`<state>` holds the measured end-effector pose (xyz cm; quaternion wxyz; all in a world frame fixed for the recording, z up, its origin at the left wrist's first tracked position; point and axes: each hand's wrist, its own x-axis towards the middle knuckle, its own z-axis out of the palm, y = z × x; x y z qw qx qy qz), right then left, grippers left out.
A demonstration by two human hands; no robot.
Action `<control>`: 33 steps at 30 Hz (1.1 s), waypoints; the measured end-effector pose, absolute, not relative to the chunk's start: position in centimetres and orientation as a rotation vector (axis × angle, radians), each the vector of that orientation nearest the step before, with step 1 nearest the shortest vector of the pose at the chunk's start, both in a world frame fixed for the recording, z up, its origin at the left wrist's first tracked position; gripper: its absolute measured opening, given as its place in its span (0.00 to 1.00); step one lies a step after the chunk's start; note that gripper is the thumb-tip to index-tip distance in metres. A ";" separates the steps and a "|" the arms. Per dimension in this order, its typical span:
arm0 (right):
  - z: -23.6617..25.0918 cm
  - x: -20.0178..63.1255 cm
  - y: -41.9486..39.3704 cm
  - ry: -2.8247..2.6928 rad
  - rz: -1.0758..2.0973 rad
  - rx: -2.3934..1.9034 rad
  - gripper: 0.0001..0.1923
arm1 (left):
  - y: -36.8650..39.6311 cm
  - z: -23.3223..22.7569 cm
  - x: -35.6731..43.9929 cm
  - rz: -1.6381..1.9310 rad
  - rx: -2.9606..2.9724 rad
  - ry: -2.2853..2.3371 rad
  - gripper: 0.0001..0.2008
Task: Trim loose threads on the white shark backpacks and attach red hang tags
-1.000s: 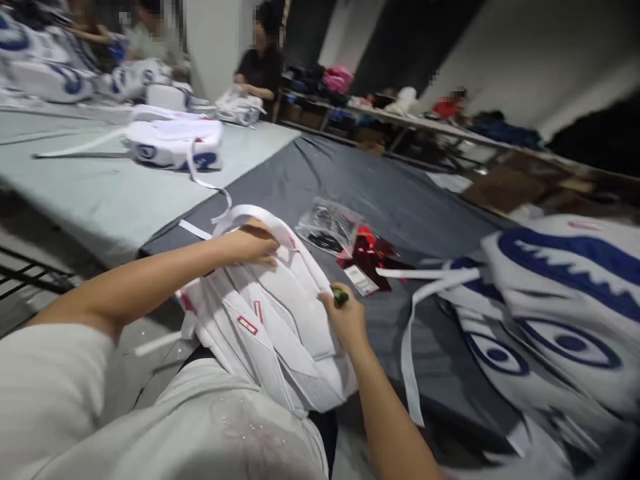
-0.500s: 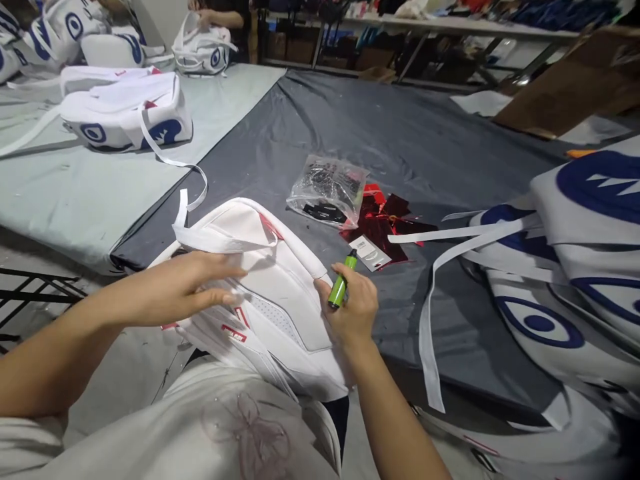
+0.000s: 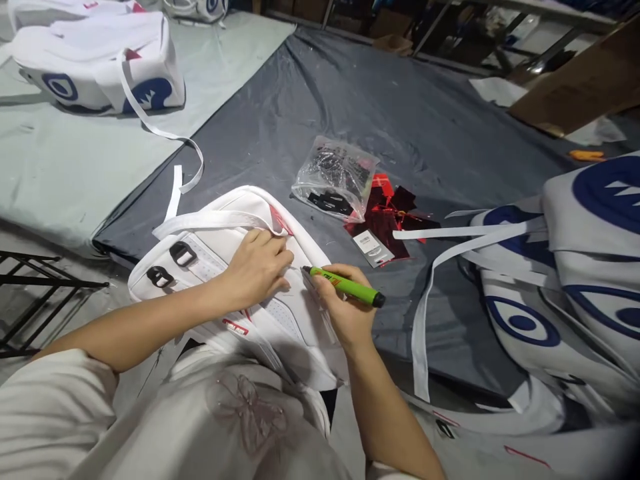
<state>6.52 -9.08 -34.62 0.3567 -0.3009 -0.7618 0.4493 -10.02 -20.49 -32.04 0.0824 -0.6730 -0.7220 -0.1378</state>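
A white backpack [image 3: 295, 300] lies against my body at the table edge, its back panel and straps facing up. Two black buckles [image 3: 183, 253] show on its left part. My left hand [image 3: 260, 267] rests on the back panel beside a white strap [image 3: 220, 219], with its fingers bent onto the fabric. In my right hand [image 3: 347, 310] is a green marker [image 3: 345, 285], held like a pen. Its thin dark tip points left, close to the panel and to my left fingers; whether it touches the fabric I cannot tell.
Beyond the backpack lie a clear plastic bag [image 3: 336, 177] of black pieces, red shiny tags [image 3: 387, 223] and a grey-white card [image 3: 373, 248]. More white-and-blue bags are stacked at right [image 3: 523, 320]. Another bag [image 3: 100, 63] stands on the pale table at left.
My left hand has moved right across the panel, and its fingers are now bent onto it. The marker has turned from upright to nearly level, its tip toward the backpack. The view has tilted down.
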 end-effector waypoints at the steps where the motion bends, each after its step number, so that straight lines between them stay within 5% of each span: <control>1: -34.4 6.2 -9.0 -2.001 1.107 -0.794 0.11 | -20.6 -32.2 -10.3 -0.452 -2.028 -2.148 0.15; 10: -32.7 6.0 -8.9 -2.212 1.120 -0.805 0.11 | -20.6 -33.6 -11.3 -0.623 -2.168 -2.028 0.04; 33: -32.1 2.9 -7.6 -2.352 0.893 -0.773 0.11 | -19.8 -35.9 -11.3 -0.712 -2.062 -1.874 0.09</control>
